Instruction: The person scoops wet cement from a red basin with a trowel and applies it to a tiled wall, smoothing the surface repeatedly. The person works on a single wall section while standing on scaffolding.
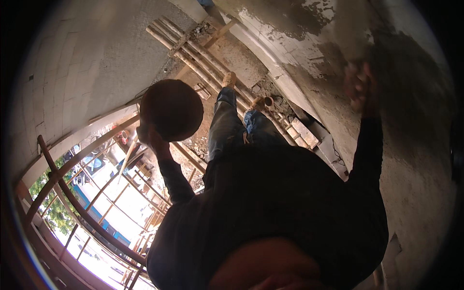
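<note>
My left hand (pixel 153 140) grips the lower edge of a dark round bowl-shaped pan (pixel 172 109), raised in front of me on the left. The pan is in shadow, so whatever it may contain does not show. On the other side, my right hand (pixel 358 89) is lifted in front of a grey plastered wall (pixel 406 164) with darker wet-looking patches. Motion smears its fingers, and a pale blurred streak lies just beyond them. Whether this hand touches the wall or holds anything I cannot make out.
My feet stand on bamboo poles (pixel 198 58) laid side by side as a walkway. Below them are rubble and loose bricks (pixel 304 133). A block wall (pixel 96 63) rises on the left. At lower left, scaffold poles (pixel 96 217) cross a bright opening.
</note>
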Demonstrator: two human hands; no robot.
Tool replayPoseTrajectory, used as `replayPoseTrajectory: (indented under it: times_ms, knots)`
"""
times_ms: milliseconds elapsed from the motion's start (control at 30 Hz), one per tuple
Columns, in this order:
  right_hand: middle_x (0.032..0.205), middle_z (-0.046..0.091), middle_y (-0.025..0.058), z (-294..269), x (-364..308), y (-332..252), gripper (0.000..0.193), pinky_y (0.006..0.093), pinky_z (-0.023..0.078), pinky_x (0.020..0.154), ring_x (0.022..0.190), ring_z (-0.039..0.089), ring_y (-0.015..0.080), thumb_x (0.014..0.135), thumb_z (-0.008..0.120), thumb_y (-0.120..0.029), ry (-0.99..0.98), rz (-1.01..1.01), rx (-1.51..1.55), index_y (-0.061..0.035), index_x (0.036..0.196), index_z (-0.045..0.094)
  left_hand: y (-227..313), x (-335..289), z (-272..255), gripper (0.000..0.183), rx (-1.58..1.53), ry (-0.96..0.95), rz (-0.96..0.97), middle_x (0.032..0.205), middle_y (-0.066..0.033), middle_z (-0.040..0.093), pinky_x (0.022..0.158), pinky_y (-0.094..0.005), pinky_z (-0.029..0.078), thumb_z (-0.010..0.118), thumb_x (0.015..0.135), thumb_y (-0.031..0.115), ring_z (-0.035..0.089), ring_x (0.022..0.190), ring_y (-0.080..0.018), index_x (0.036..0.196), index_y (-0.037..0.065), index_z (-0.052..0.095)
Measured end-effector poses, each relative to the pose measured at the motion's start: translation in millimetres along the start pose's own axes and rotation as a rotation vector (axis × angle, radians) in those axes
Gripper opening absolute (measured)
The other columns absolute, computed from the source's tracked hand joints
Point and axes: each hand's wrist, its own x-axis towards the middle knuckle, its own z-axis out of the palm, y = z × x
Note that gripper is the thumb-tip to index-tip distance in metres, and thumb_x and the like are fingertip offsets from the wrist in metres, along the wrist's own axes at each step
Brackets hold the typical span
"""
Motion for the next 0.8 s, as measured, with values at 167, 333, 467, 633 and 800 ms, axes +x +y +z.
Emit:
replayPoseTrajectory:
  times_ms: [167, 333, 467, 633, 800]
  knots:
    - [0.071, 0.056, 0.0033, 126.2, -21.3, 15.2, 0.039, 0.0295, 0.041, 0.045, 0.051, 0.050, 0.0129, 0.107, 0.050, -0.039, 0.498, -0.037, -0.683, -0.0028, 0.113, 0.063, 20.0, 10.2, 102.3, 0.010, 0.142, -0.134, 0.230, 0.089, -0.0087, 0.063, 0.074, -0.0412, 0.052, 0.066, 0.084, 0.004, 0.062, 0.083, -0.0192, 0.088, -0.002, 0.060]
    - [0.080, 0.063, 0.0193, 132.1, 44.9, 82.8, 0.026, 0.0440, 0.050, 0.068, 0.070, 0.064, 0.0331, 0.099, 0.063, -0.022, 0.252, -0.144, -1.838, 0.0021, 0.108, 0.063, 80.5, 4.1, 177.4, 0.020, -0.277, -0.312, 0.044, 0.082, 0.0040, 0.051, 0.070, -0.0288, 0.045, 0.069, 0.080, -0.003, 0.048, 0.079, -0.0088, 0.085, 0.008, 0.054]
    - [0.086, 0.066, 0.0185, 127.4, 99.6, 115.9, 0.023, 0.0517, 0.052, 0.073, 0.082, 0.068, 0.0400, 0.098, 0.065, -0.028, 0.442, -0.106, -2.233, -0.0055, 0.098, 0.063, 129.7, -17.4, 213.3, 0.015, -0.219, -0.406, 0.162, 0.086, 0.0009, 0.058, 0.074, -0.0310, 0.047, 0.067, 0.077, -0.002, 0.050, 0.081, -0.0102, 0.085, 0.005, 0.057]
    - [0.087, 0.068, 0.0123, 2.2, 127.8, 151.9, 0.019, 0.0475, 0.055, 0.071, 0.080, 0.070, 0.0337, 0.097, 0.067, -0.030, 0.288, -0.317, -1.899, -0.0111, 0.099, 0.066, 182.9, -50.9, 235.2, 0.020, -0.226, -0.514, 0.354, 0.085, 0.0027, 0.054, 0.077, -0.0272, 0.046, 0.072, 0.078, -0.001, 0.050, 0.081, -0.0084, 0.089, 0.007, 0.057]
    - [0.080, 0.068, 0.0128, 89.3, 113.2, 153.2, 0.024, 0.0483, 0.055, 0.062, 0.070, 0.070, 0.0333, 0.097, 0.070, -0.034, 0.258, -0.322, -2.296, -0.0098, 0.096, 0.067, 154.5, -30.9, 219.2, 0.022, -0.062, -0.425, 0.385, 0.084, 0.0021, 0.055, 0.077, -0.0280, 0.046, 0.073, 0.077, -0.002, 0.051, 0.081, -0.0093, 0.088, 0.006, 0.057]
